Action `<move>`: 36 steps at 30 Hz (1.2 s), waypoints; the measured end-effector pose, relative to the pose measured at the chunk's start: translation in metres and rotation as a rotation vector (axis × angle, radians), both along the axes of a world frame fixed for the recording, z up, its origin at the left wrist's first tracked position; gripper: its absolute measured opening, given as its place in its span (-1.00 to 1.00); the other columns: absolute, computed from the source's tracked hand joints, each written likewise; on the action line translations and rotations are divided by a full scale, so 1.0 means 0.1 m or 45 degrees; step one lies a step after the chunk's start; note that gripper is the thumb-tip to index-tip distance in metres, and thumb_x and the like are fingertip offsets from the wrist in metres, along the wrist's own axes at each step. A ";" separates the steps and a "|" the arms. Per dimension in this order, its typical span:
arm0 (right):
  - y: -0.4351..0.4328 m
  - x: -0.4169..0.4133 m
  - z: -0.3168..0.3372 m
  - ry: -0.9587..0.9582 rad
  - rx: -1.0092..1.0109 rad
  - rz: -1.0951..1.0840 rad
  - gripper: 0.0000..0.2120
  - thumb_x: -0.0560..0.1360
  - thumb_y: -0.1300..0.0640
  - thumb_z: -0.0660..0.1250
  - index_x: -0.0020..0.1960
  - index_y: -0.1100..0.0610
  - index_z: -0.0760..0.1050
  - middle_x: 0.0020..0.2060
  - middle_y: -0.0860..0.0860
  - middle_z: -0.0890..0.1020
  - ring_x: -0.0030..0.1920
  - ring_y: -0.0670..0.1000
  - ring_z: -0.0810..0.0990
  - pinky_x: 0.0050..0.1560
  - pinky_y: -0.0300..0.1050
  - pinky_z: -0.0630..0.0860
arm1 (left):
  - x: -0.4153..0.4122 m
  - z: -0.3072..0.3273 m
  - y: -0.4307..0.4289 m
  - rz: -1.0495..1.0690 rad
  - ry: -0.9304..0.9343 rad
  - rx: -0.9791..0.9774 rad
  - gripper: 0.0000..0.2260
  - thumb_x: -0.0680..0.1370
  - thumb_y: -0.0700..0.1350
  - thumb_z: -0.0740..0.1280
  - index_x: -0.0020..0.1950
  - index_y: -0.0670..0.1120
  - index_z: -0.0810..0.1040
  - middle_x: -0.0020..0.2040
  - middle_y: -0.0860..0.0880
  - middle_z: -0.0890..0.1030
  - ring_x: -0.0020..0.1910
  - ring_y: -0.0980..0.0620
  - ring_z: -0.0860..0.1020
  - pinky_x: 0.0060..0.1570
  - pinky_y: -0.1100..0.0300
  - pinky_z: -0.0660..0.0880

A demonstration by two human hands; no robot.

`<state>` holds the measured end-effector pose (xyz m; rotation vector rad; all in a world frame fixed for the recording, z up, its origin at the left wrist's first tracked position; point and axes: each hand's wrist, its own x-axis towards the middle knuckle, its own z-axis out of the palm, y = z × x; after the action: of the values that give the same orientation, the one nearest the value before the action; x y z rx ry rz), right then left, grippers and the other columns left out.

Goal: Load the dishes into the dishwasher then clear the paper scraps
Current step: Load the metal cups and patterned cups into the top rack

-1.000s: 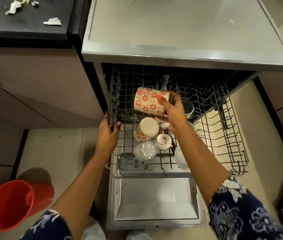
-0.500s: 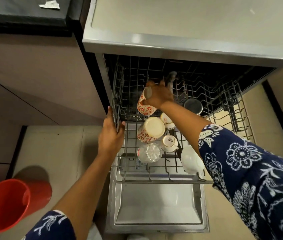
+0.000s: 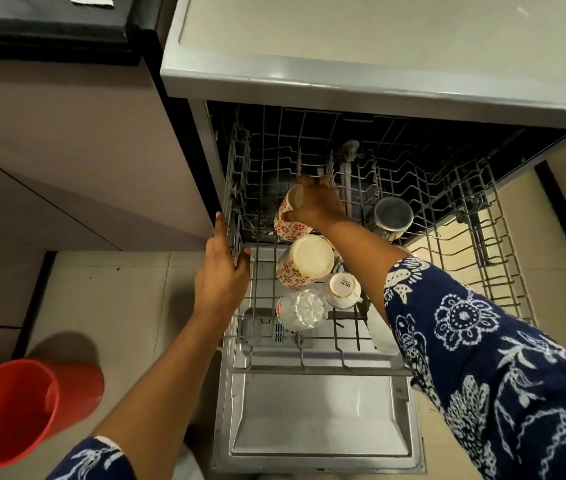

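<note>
Right hand (image 3: 319,202) has gone deeper into the rack (image 3: 503,271) since a second ago; the held floral mug (image 3: 290,223) was tilted above the other cups, now it sits low in the rear-left corner, base toward the camera. Fingers curl over the mug's far side and thumb on its near side, a firm grip. Left hand (image 3: 221,271) has stayed on the rack's left side wall, fingers outside the wires and thumb inside, gripping it.

Edges/room: held mug is just beside the left wall and touching or nearly touching the second floral mug (image 3: 304,259) in front of it. Right half of the rack shows bare tines, with open space behind the steel cup (image 3: 392,214). Dishwasher door (image 3: 316,410) lies flat open below the rack.

Counts: 2 floral mugs, 1 small white cup (image 3: 342,289), 1 clear glass (image 3: 300,310), 1 steel cup, all mouth down or tipped. 1 white piece (image 3: 382,337) half hidden under the right sleeve, can't tell what. 1 paper scrap (image 3: 91,0) on the dark counter (image 3: 32,15), cut by the frame edge. 1 red bucket (image 3: 15,410) on the floor, left.
</note>
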<state>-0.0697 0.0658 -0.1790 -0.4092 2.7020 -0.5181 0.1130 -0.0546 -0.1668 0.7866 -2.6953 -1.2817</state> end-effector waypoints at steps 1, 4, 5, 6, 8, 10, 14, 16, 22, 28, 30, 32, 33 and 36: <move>0.00 0.01 -0.03 -0.027 -0.002 0.004 -0.15 0.29 -0.11 0.52 0.43 0.06 0.17 0.35 0.21 0.27 0.31 0.31 0.33 0.22 0.12 0.45 | 0.00 0.00 0.00 0.004 0.001 -0.007 -0.35 0.62 0.01 0.20 0.56 0.15 -0.16 0.45 -0.05 0.30 0.26 -0.11 0.46 0.17 -0.07 0.45; 0.00 0.03 -0.12 -0.047 0.017 0.003 -0.07 0.30 -0.11 0.52 0.47 0.10 0.09 0.38 0.24 0.21 0.36 0.33 0.25 0.30 0.12 0.36 | -0.01 -0.04 0.01 0.027 0.002 -0.038 -0.34 0.62 0.00 0.21 0.57 0.12 -0.14 0.44 -0.04 0.31 0.28 -0.09 0.44 0.13 0.00 0.40; 0.01 0.04 -0.14 -0.036 0.014 -0.002 -0.07 0.30 -0.12 0.51 0.48 0.11 0.08 0.39 0.24 0.20 0.37 0.33 0.24 0.31 0.11 0.35 | 0.00 -0.05 0.01 0.030 0.006 -0.058 -0.34 0.62 0.01 0.21 0.57 0.11 -0.14 0.42 -0.04 0.32 0.26 -0.08 0.44 0.08 0.02 0.40; 0.01 0.04 -0.14 -0.027 0.001 -0.010 -0.07 0.31 -0.12 0.51 0.48 0.12 0.08 0.39 0.24 0.20 0.37 0.33 0.23 0.31 0.10 0.35 | 0.00 -0.06 0.01 0.029 0.013 -0.081 -0.34 0.62 0.01 0.22 0.57 0.10 -0.14 0.40 -0.04 0.33 0.23 -0.08 0.45 0.02 0.05 0.38; 0.03 0.05 -0.16 -0.039 -0.042 -0.024 -0.08 0.31 -0.14 0.50 0.48 0.11 0.09 0.40 0.23 0.21 0.38 0.32 0.24 0.31 0.11 0.35 | 0.00 -0.08 0.02 0.020 0.022 -0.116 -0.33 0.61 0.00 0.23 0.58 0.07 -0.13 0.36 -0.05 0.35 0.19 -0.06 0.45 -0.03 0.10 0.36; 0.06 0.07 -0.13 -0.054 -0.105 -0.057 -0.13 0.32 -0.18 0.47 0.46 0.09 0.12 0.39 0.21 0.23 0.38 0.30 0.25 0.30 0.12 0.37 | -0.01 -0.08 0.03 0.013 0.027 -0.150 -0.32 0.60 -0.01 0.24 0.58 0.03 -0.12 0.34 -0.06 0.35 0.19 -0.06 0.45 -0.01 0.08 0.39; 0.25 0.26 0.05 0.146 -0.225 -0.163 -0.33 0.42 -0.10 0.38 0.42 0.09 0.21 0.35 0.13 0.34 0.37 0.20 0.27 0.25 0.03 0.37 | 0.01 -0.02 0.05 -0.017 0.005 -0.221 -0.31 0.59 -0.02 0.25 0.58 -0.02 -0.11 0.42 -0.09 0.27 0.31 -0.16 0.38 0.18 -0.11 0.41; 0.47 0.53 0.18 0.258 -0.279 -0.181 -0.41 0.45 -0.03 0.35 0.40 0.09 0.25 0.31 0.11 0.38 0.33 0.18 0.31 0.21 0.03 0.38 | 0.03 0.01 0.08 -0.038 0.004 -0.236 -0.30 0.59 -0.03 0.26 0.58 -0.05 -0.10 0.47 -0.11 0.21 0.36 -0.18 0.34 0.28 -0.09 0.35; 1.42 1.59 0.18 0.497 -0.165 -0.210 -0.60 0.50 -0.02 0.32 0.28 0.08 0.39 0.17 0.08 0.49 0.18 0.11 0.44 0.16 0.06 0.41 | 0.28 0.11 0.24 -0.109 -0.046 -0.465 -0.32 0.60 0.01 0.23 0.57 -0.13 -0.08 0.56 -0.13 0.04 0.50 -0.14 0.15 0.39 -0.08 0.24; 2.30 2.36 -0.15 0.520 0.028 -0.379 -0.60 0.57 -0.07 0.16 0.34 0.08 0.38 0.28 0.09 0.48 0.31 0.13 0.39 0.39 0.18 0.17 | 1.03 -0.23 0.63 -0.241 -0.026 -0.735 -0.32 0.60 0.19 0.03 0.57 -0.12 -0.15 0.57 -0.14 -0.11 0.54 -0.07 -0.18 0.47 0.00 -0.27; 2.49 2.50 -0.28 0.503 0.056 -0.396 -0.54 0.59 -0.13 0.07 0.38 0.09 0.34 0.37 0.09 0.40 0.41 0.12 0.29 0.45 0.19 -0.05 | 1.22 -0.35 0.88 -0.305 -0.018 -0.708 -0.32 0.57 0.26 -0.07 0.56 -0.07 -0.17 0.56 -0.09 -0.15 0.53 -0.04 -0.20 0.44 -0.02 -0.32; 2.60 2.59 -0.40 0.533 0.069 -0.335 -0.46 0.59 -0.19 -0.06 0.41 0.09 0.31 0.43 0.07 0.32 0.47 0.08 0.19 0.46 0.13 -0.19 | 1.36 -0.48 1.12 -0.355 -0.041 -0.675 -0.33 0.57 0.29 -0.12 0.58 -0.05 -0.09 0.58 -0.08 -0.05 0.55 -0.02 -0.14 0.45 -0.04 -0.33; 2.63 2.61 -0.44 0.557 0.087 -0.284 -0.43 0.58 -0.20 -0.10 0.43 0.09 0.28 0.45 0.07 0.28 0.49 0.07 0.15 0.47 0.11 -0.23 | 1.42 -0.54 1.21 -0.372 -0.054 -0.678 -0.33 0.57 0.30 -0.13 0.58 -0.06 -0.02 0.58 -0.09 0.03 0.55 -0.03 -0.08 0.47 -0.05 -0.32; 2.70 2.61 -0.56 0.619 0.171 -0.184 -0.42 0.59 -0.19 -0.11 0.50 0.08 0.16 0.51 0.08 0.15 0.52 0.05 -0.01 0.47 0.12 -0.27 | 1.50 -0.69 1.33 -0.382 -0.045 -0.757 -0.38 0.61 0.26 -0.14 0.54 -0.09 0.18 0.52 -0.12 0.24 0.53 -0.09 0.09 0.48 -0.10 -0.21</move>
<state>0.1912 0.3353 -0.2353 -0.3382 3.2309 -0.2989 0.2628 0.0789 -0.2354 0.3441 -3.0449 -0.4246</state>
